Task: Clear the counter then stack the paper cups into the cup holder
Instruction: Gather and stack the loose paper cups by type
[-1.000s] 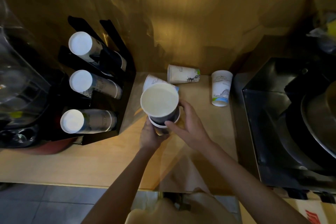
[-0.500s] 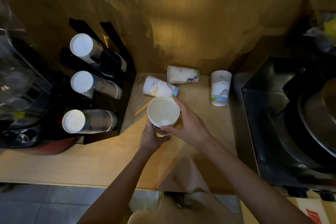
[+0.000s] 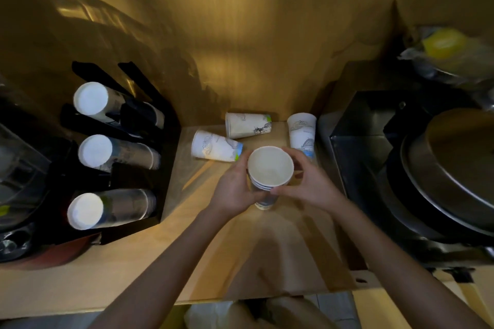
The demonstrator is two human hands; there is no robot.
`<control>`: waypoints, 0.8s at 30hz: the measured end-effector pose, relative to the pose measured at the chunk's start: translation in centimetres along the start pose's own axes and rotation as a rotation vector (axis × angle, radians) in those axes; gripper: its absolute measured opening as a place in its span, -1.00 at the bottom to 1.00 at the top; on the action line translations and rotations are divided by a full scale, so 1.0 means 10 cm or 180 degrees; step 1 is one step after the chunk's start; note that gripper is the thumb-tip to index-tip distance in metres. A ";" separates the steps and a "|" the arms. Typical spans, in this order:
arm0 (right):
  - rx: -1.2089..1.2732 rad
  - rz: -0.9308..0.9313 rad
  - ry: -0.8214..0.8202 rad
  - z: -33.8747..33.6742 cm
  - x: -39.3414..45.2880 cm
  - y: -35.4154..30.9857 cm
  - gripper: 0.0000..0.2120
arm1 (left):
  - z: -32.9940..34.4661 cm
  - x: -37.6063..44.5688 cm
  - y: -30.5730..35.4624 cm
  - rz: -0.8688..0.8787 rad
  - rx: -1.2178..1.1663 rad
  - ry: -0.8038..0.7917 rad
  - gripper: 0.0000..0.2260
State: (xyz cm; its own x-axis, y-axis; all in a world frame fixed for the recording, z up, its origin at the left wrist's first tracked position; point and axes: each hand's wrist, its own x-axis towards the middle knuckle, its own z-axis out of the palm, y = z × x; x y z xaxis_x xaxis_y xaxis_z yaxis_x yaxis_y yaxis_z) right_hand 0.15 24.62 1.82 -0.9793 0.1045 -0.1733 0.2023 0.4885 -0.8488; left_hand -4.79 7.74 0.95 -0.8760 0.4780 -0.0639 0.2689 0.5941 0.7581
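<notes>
I've got both hands on a nested stack (image 3: 268, 181) of paper cups, held upright, mouth up, approx center of the counter (image 3: 128, 270). Left hand (image 3: 235, 189) wraps the stack's left side, fingers clamped on it; right hand (image 3: 307, 184) closes on the right side, fingers (image 3: 278, 190) curled under the rims. Three or so rims show stacked. Can't tell if the stack's base touches the counter.

Just beyond, left of the stack, cup A (image 3: 215, 146) lies on its side, blue-green base end near my left hand. Behind it cup B (image 3: 247, 124) also lies on its side, close to the back wall, touching or nearly touching cup A. Right of those, cup C (image 3: 302, 133) stands upside down just beside a dark appliance (image 3: 374, 147), partly behind my right hand.

Far left, the black holder (image 3: 165, 168) carries three stacks lying w/ bases toward me: bottom (image 3: 107, 209), mid (image 3: 115, 153), top (image 3: 107, 103).
</notes>
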 end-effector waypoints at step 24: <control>-0.0431 0.0628 0.0967 -0.68 0.00 0.26 -0.49 | 0.60 0.50 0.61 0.0371 0.0540 -0.1155 -0.25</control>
State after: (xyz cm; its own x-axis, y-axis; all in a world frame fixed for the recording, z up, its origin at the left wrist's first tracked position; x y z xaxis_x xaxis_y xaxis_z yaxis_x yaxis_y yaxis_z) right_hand 0.73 31.77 3.06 -0.8798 0.4499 -0.1534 0.4052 0.5413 -0.7367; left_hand -5.09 17.62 1.42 -0.6460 0.7273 -0.2315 0.4467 0.6062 0.6580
